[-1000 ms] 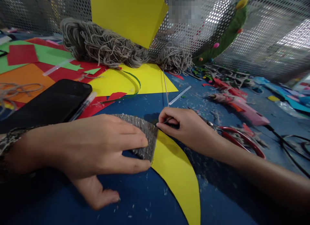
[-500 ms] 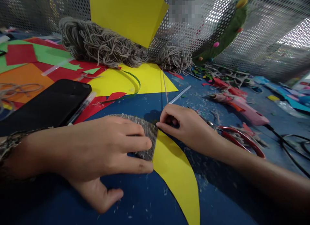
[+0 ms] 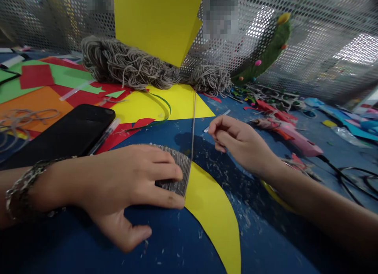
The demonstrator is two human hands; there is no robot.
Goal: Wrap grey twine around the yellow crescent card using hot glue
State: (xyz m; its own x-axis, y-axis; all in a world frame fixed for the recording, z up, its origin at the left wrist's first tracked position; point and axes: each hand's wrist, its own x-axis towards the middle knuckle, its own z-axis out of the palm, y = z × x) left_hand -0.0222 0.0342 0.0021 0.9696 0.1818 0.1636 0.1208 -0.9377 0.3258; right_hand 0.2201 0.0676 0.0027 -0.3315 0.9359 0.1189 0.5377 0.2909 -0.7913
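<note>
My left hand (image 3: 126,183) lies flat with its fingers spread, pressing on a curved yellow paper shape (image 3: 217,203). Rows of grey yarn (image 3: 185,167) cover the shape's upper part, partly hidden beneath my fingers. From the edge of these rows a single yarn strand (image 3: 193,128) runs straight back toward the grey yarn heap (image 3: 211,79). My right hand (image 3: 236,142) hovers to the right of the strand, apart from it. Its fingers are loosely curled, and I see nothing in them.
A pink glue gun (image 3: 301,140) with a black cord lies at right. To the left are a black phone (image 3: 67,132), a pen (image 3: 104,136) and coloured paper sheets (image 3: 38,102). A large yarn skein (image 3: 126,65) and an upright yellow sheet (image 3: 156,26) stand before a perforated metal screen (image 3: 319,41).
My right hand has let go of the yarn at the shape's edge and moved up and right. The strand now stands free. My left hand stays pressed on the shape.
</note>
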